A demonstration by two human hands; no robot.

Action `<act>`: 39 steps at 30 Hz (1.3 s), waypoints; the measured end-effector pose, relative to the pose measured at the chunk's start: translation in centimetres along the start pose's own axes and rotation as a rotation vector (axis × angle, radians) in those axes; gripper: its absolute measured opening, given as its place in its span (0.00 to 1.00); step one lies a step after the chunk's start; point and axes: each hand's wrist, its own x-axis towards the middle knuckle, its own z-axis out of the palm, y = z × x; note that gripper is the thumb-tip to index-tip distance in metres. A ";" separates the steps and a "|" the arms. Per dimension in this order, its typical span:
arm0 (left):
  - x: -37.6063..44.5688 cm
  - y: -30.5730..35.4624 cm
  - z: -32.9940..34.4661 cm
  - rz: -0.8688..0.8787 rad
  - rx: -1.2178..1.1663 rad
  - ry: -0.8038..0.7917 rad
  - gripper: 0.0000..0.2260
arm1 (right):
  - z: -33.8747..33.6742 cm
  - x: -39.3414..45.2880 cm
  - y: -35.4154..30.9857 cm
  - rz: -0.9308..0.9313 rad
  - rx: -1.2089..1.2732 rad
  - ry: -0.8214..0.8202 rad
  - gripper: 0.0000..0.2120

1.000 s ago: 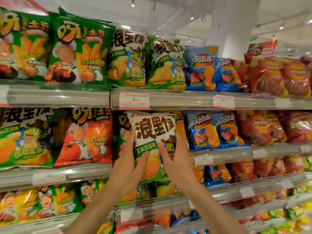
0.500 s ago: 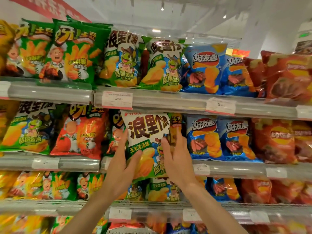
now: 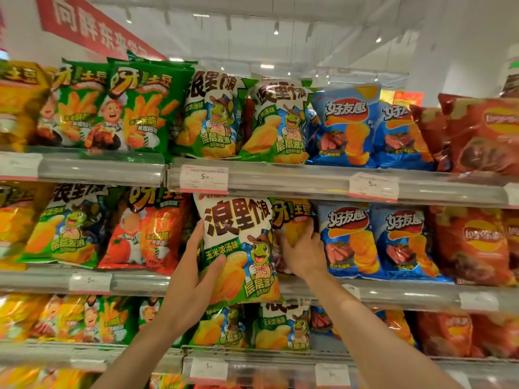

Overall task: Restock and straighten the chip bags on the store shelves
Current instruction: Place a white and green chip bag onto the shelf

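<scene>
The left hand (image 3: 193, 279) grips a white and green chip bag (image 3: 238, 248) by its left edge, the thumb curled over the front and the fingers reaching up along the side. The bag stands upright in front of the middle shelf (image 3: 393, 297), its top just under the upper shelf rail (image 3: 295, 182) and its bottom hanging below the middle shelf's front lip. Just right of those fingers, past the bag's right edge, the right hand (image 3: 304, 252) reaches in behind the bag, its fingers spread and curled round the front of an orange and yellow bag (image 3: 295, 217) standing on the middle shelf. Further right of the right fingers stand two blue bags (image 3: 376, 242), touching side by side, then red bags (image 3: 471, 245). Left of the left fingers stand an orange bag (image 3: 146, 228) and another green and white bag (image 3: 64, 226). Above the fingers, the upper shelf carries green bags (image 3: 134, 108), two white and green bags (image 3: 244, 119), blue ones and red ones, with a white price tag (image 3: 203, 178) clipped to the rail directly over the held bag. Below the hands, more bags fill the lower shelf (image 3: 266, 357).
</scene>
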 end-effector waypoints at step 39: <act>0.6 -1.1 -1.6 -0.028 0.011 -0.012 0.31 | -2.1 -0.9 -2.3 -0.165 -0.158 0.273 0.40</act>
